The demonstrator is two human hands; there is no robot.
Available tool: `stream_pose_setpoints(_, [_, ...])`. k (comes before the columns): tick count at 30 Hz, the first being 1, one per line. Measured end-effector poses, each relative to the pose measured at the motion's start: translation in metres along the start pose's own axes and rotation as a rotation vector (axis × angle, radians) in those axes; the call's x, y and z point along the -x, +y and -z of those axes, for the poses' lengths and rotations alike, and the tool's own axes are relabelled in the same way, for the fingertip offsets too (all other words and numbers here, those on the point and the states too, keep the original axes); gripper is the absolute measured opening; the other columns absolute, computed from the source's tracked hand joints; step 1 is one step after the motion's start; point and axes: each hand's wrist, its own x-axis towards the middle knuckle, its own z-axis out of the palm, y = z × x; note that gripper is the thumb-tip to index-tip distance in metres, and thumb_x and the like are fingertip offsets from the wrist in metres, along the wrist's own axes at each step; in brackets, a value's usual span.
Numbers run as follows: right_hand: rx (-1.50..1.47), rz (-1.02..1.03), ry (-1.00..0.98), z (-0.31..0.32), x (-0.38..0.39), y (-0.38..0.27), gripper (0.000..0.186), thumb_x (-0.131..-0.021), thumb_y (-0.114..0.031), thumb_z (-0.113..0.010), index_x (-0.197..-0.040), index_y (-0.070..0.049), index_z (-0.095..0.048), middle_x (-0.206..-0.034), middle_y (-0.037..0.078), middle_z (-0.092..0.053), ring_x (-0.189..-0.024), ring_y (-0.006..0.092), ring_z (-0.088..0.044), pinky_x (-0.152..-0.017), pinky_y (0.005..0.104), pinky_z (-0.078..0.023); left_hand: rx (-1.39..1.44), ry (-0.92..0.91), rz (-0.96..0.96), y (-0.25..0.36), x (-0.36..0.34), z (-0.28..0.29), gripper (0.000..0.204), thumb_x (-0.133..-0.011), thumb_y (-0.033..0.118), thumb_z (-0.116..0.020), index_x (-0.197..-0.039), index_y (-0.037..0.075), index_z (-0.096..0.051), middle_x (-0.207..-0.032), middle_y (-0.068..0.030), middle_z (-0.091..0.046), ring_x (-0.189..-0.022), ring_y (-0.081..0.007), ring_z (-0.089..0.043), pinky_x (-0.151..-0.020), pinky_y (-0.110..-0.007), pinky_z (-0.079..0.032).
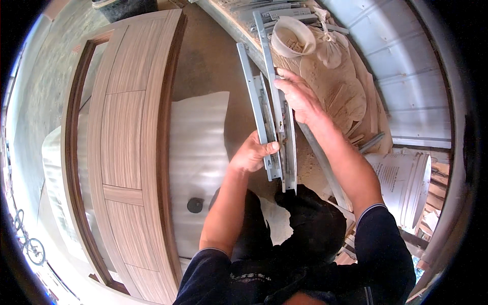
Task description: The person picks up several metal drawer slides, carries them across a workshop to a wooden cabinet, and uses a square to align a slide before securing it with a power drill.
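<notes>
Counted: two hands, one left hand [252, 152] and one right hand [301, 96]; metal rails [266, 48] between them, at least two. Also one white tub [306, 34], one plastic bag [330, 54], one black disc [194, 205].

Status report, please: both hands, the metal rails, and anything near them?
Left hand gripping left rail. Right hand holding right rail. White bucket beyond right hand.
</notes>
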Motion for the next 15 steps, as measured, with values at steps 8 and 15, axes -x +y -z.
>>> stream_pose_setpoints(8, [0.045, -0.073, -0.094, -0.003, 0.003, -0.005, 0.056, -0.088, -0.017, -0.063, -0.138, 0.006, -0.054, -0.117, 0.015, -0.066, -0.105, 0.0178, -0.063, -0.09, 0.0317, -0.052, 0.008, -0.065, 0.008, 0.012, 0.005, -0.012, 0.074, -0.078, 0.024, -0.087, -0.138, 0.0, -0.05, -0.121, -0.0201, -0.068, -0.106, -0.0366, -0.07, -0.094, -0.049, -0.057])
stream_pose_setpoints(15, [0.023, -0.01, -0.091, 0.003, 0.009, 0.005, 0.046, -0.091, -0.009, -0.058, -0.135, 0.007, -0.056, -0.114, 0.012, -0.068, -0.098, 0.0133, -0.065, -0.084, 0.0294, -0.054, -0.02, -0.001, 0.022, -0.001, 0.002, 0.002, 0.067, -0.078, 0.019, -0.088, -0.133, 0.002, -0.055, -0.116, -0.0103, -0.069, -0.104, -0.0261, -0.068, -0.093, -0.042, -0.056])
